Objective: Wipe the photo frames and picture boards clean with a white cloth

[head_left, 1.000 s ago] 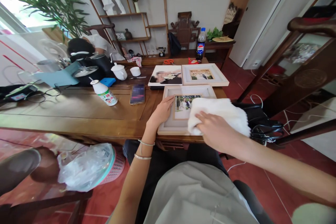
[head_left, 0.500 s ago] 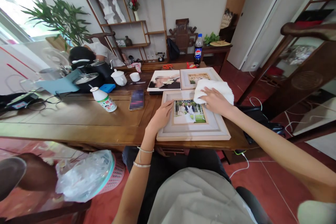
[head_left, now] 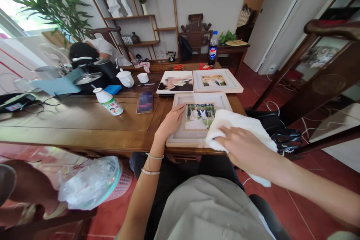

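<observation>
A white picture frame [head_left: 180,137] with a wedding photo lies flat at the near edge of the wooden table [head_left: 84,123]. My left hand [head_left: 170,122] presses flat on the frame's left border. My right hand [head_left: 242,146] grips a white cloth [head_left: 239,125] and presses it on the frame's near right corner. The cloth hangs over the table's edge and hides that corner.
Behind the frame lie a second white frame [head_left: 216,81] and a photo print [head_left: 176,82]. A small white bottle [head_left: 108,101], a phone [head_left: 145,102], teapot [head_left: 125,78], cup [head_left: 143,77] and a Pepsi bottle [head_left: 212,48] stand on the table. A bin with a plastic bag [head_left: 92,182] sits left of my legs.
My right hand has dragged the cloth from the frame's far right corner back to its near right corner. The left hand has stayed on the left border.
</observation>
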`<state>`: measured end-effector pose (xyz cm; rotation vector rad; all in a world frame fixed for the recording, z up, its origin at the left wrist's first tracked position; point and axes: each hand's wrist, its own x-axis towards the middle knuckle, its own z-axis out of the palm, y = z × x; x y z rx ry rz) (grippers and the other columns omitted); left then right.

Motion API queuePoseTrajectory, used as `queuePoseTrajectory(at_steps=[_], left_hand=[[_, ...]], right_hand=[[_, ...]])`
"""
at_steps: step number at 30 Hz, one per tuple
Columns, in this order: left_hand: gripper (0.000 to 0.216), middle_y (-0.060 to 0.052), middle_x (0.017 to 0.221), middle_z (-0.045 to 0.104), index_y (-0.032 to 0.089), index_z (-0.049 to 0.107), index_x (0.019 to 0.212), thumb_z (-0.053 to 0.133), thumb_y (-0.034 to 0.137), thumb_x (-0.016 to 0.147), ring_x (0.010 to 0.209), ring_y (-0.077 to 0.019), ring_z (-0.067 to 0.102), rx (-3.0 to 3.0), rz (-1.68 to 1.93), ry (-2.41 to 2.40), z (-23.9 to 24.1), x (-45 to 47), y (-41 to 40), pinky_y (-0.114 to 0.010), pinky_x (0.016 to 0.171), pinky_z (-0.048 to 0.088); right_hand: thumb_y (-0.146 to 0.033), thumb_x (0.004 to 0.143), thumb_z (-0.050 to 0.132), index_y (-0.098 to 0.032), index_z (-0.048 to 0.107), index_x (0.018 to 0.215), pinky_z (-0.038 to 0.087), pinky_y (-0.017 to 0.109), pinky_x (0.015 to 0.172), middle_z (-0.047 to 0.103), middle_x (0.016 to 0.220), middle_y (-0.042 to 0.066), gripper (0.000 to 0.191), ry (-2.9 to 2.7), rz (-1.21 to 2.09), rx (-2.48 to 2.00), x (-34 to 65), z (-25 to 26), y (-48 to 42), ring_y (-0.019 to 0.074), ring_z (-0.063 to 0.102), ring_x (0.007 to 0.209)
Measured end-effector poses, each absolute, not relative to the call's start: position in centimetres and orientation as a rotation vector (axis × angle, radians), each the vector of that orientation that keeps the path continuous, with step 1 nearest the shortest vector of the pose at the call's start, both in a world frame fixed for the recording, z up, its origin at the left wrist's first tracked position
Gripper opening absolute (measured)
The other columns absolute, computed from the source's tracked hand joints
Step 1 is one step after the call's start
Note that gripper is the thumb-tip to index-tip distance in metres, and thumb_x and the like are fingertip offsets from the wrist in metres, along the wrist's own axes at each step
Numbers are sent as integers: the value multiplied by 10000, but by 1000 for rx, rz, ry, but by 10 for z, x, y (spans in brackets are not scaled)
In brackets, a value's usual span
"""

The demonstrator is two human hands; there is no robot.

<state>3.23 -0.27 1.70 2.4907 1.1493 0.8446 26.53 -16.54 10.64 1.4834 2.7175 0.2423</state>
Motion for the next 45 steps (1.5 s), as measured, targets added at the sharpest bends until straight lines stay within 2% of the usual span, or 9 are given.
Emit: queuePoseTrajectory(at_steps=[5, 7, 13, 17, 21, 29, 37, 43, 45], left_hand=[[433, -132, 1420, 513, 100, 534, 1333, 351, 153, 944, 1335, -217, 457, 2521, 834, 1145, 19, 32, -3, -385, 1143, 350], [431, -130, 1415, 519, 104, 538, 1330, 353, 148, 943, 1330, -216, 464, 2524, 842, 1142, 19, 32, -3, -385, 1138, 357], [427, -128, 1412, 522, 120, 543, 1324, 357, 134, 940, 1321, -222, 474, 2542, 827, 1131, 21, 32, -3, -394, 1132, 366], [395, -159, 1377, 543, 82, 577, 1275, 369, 143, 945, 1311, -245, 483, 2541, 851, 1126, 23, 33, -4, -399, 1129, 368], [364, -143, 1335, 575, 112, 630, 1192, 362, 138, 948, 1286, -248, 504, 2551, 848, 1104, 25, 34, -5, -401, 1098, 406], [426, -130, 1419, 514, 108, 530, 1334, 364, 148, 944, 1330, -226, 463, 2524, 843, 1127, 20, 32, -4, -396, 1137, 358], [439, -123, 1422, 513, 109, 527, 1341, 348, 148, 942, 1334, -212, 458, 2523, 846, 1150, 18, 32, -4, -383, 1140, 354], [439, -116, 1428, 508, 114, 532, 1338, 350, 154, 940, 1342, -209, 449, 2493, 840, 1160, 19, 32, -4, -383, 1145, 348], [442, -108, 1436, 501, 122, 528, 1343, 347, 155, 941, 1344, -206, 446, 2475, 839, 1159, 19, 32, -4, -384, 1144, 351]], right_hand=[[-60, 710, 511, -168, 640, 1130, 443, 401, 896, 621, 1217, 147, 453, 2637, 376, 1690, 282, 90, -102, 286, 612, 1029], [-76, 719, 519, -146, 616, 1172, 409, 411, 945, 613, 1222, 160, 469, 2644, 414, 1717, 289, 86, -69, 290, 590, 1075], [-73, 749, 442, -128, 592, 1187, 419, 339, 723, 659, 1029, 162, 466, 2745, 232, 1702, 270, 89, -6, 269, 614, 892], [-91, 773, 447, -137, 560, 1223, 405, 320, 746, 654, 1060, 140, 466, 2941, 39, 1436, 224, 87, 18, 257, 589, 941], [-84, 796, 430, -153, 553, 1209, 395, 318, 745, 633, 1096, 141, 436, 2955, 24, 1385, 193, 87, 31, 261, 572, 980], [-127, 811, 469, -173, 543, 1239, 318, 312, 582, 597, 1044, 170, 437, 2624, 156, 1626, 238, 107, 2, 246, 586, 773], [-52, 788, 435, -140, 605, 1139, 314, 310, 585, 616, 959, 161, 400, 2457, 264, 1651, 302, 113, -28, 245, 589, 764], [14, 705, 423, -149, 632, 1067, 372, 306, 597, 641, 833, 119, 449, 2612, 127, 1464, 264, 112, -106, 243, 613, 764], [4, 694, 439, -159, 632, 1087, 426, 321, 653, 656, 914, 121, 467, 2695, 16, 1434, 249, 112, -134, 241, 624, 806]])
